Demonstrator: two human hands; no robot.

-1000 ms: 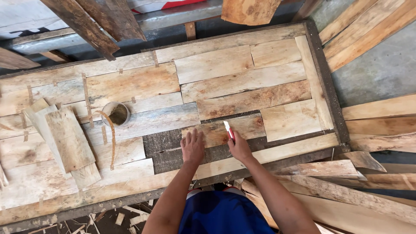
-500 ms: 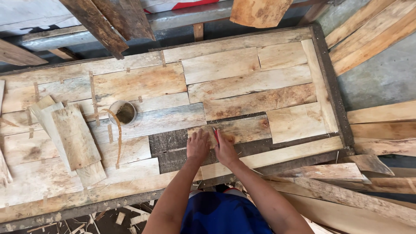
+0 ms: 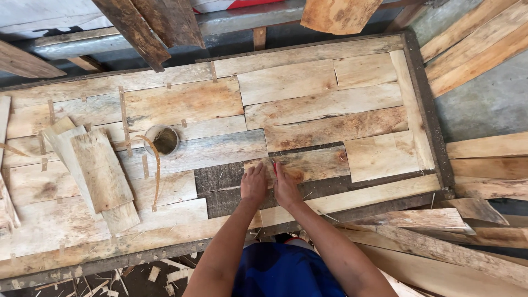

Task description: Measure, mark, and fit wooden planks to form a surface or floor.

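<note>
My left hand point(image 3: 253, 185) lies flat, fingers spread, on the mottled veneer piece point(image 3: 308, 165) just below the frame's centre; my right hand point(image 3: 286, 187) sits beside it, touching, pinching a small red-handled tool point(image 3: 274, 166) against the same piece; that piece lies over a dark bare patch point(image 3: 220, 190) of the wooden board point(image 3: 423, 110); a round tape roll point(image 3: 162, 139) rests left of centre, near loose offcuts point(image 3: 99, 170) further left.

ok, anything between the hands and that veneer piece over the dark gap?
Nothing visible. The left hand and right hand both rest directly on the veneer piece. The small cup and the loose stacked veneer sheets lie off to the left.
</note>
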